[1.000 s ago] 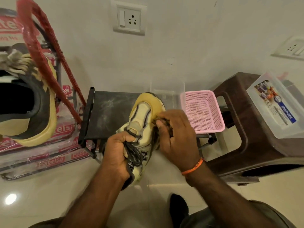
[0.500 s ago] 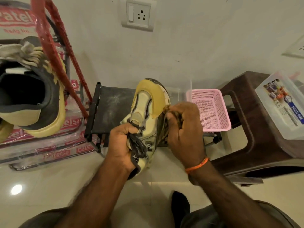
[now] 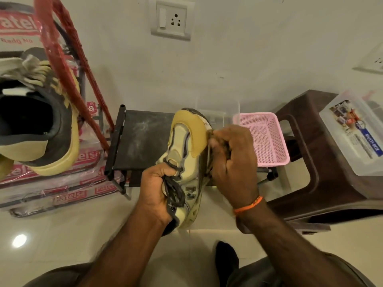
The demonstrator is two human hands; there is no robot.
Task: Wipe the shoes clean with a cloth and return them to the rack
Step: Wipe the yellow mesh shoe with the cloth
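I hold a yellow and cream sneaker (image 3: 187,146) toe-up over the floor in front of the low black shoe rack (image 3: 143,141). My left hand (image 3: 157,187) grips it around the tongue and dark laces. My right hand (image 3: 232,160) clutches a bunched dark cloth (image 3: 211,139) pressed against the shoe's right side near the toe; most of the cloth is hidden in my fist. A second sneaker (image 3: 39,125), grey and yellow, sits at the left on stacked red packages.
A pink mesh basket (image 3: 267,139) sits on the rack's right end. A brown plastic stool (image 3: 323,166) at the right carries a clear lidded box (image 3: 356,135). A red frame (image 3: 68,61) leans at the left. A wall socket (image 3: 172,19) is above.
The cloth hand has shifted slightly along the shoe's right edge near the toe. My head has tilted, so the scene sits a little differently in view. The left hand's grip is unchanged.
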